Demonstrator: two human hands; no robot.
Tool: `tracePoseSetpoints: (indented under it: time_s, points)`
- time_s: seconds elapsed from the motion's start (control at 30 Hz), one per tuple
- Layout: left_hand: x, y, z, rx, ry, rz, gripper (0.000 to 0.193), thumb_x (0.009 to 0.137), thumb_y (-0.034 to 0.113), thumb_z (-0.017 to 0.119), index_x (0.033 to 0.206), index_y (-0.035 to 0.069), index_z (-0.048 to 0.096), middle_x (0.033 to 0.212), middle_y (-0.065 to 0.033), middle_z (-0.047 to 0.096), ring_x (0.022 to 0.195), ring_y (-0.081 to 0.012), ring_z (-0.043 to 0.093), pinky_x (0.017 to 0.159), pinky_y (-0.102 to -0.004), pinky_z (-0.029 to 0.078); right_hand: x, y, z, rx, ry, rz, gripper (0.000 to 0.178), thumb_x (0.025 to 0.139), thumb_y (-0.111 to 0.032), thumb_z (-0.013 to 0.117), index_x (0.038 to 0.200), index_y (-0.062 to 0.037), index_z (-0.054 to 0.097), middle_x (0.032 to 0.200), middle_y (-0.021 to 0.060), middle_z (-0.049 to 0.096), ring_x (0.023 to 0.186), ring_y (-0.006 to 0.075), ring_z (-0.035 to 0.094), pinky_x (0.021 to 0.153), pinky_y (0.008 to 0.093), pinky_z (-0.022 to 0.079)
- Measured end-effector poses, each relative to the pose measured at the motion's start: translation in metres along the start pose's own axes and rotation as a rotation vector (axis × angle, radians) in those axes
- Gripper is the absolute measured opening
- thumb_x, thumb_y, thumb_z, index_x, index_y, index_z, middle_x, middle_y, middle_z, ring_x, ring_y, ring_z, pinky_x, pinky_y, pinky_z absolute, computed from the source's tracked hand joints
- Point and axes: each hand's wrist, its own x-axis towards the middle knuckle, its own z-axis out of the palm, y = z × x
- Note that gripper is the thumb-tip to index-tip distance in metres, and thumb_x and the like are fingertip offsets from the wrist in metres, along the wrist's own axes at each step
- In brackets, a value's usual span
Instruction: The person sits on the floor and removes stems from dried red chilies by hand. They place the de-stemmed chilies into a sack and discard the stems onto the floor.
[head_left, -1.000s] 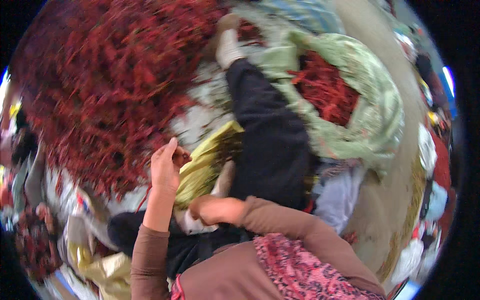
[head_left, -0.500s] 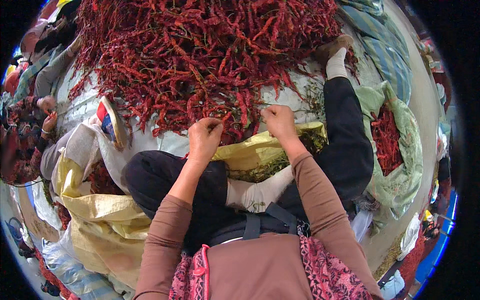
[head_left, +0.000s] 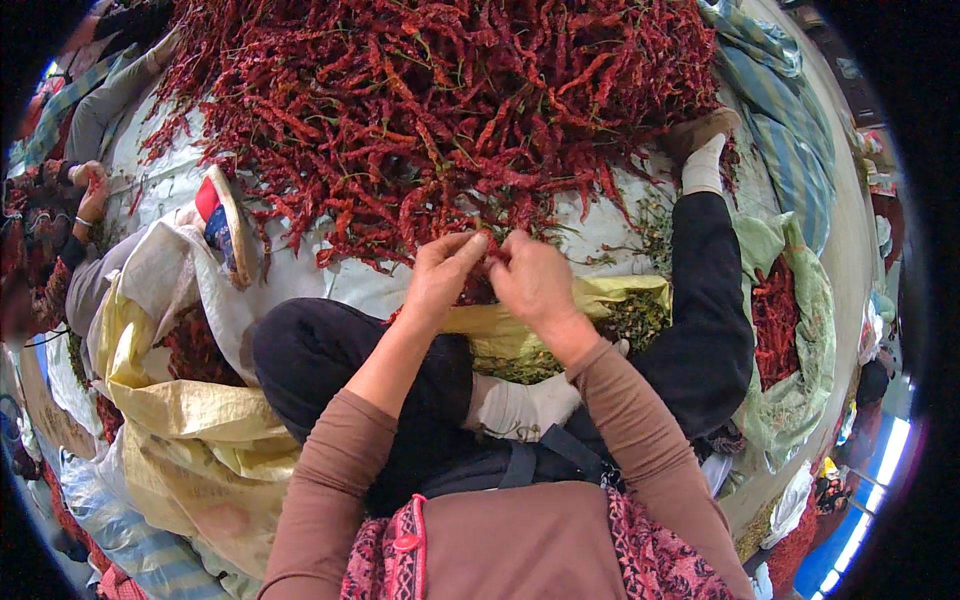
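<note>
Fingertips together, the left hand [head_left: 443, 272] and right hand [head_left: 540, 282] appear clamped on one red chilli [head_left: 492, 257], just short of the heap [head_left: 430, 120]. Picking over a single pod seems underway; the next move calls for steady pinching.

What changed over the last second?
The right hand reached forward, then left; the left hand moved right. Apart half a second ago, they're now close together, seemingly pinching something red. The chili pile and green sack look unchanged.
</note>
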Motion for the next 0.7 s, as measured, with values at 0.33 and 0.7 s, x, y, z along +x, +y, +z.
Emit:
tracePoseSetpoints:
  time_s: [0.33,0.7]
  points:
    - [-0.018,-0.001,0.007,0.842,-0.235,0.521,0.015,0.077,0.01,0.062,0.089,0.001,0.062,0.081,-0.021,0.061,0.073,-0.0386,0.06,0.063,-0.0429,0.047,-0.019,0.026,-0.021,-0.048,-0.026,-0.497,0.019,0.08,-0.01,0.054,0.097,-0.0019,0.058,0.089,0.0154,0.061,0.08,0.0349,0.061,0.066,0.0419,0.051]
    - [-0.047,-0.011,0.023,1.282,-0.226,0.447,0.011,0.079,0.012,0.06,0.085,0.003,0.059,0.077,-0.0175,0.061,0.072,-0.0378,0.06,0.06,-0.0452,0.047,-0.041,0.042,-0.004,0.02,0.002,-0.345,0.008,0.077,-0.004,0.051,0.079,0.0022,0.055,0.071,0.024,0.06,0.07,0.0413,0.061,0.063,0.0455,0.05]
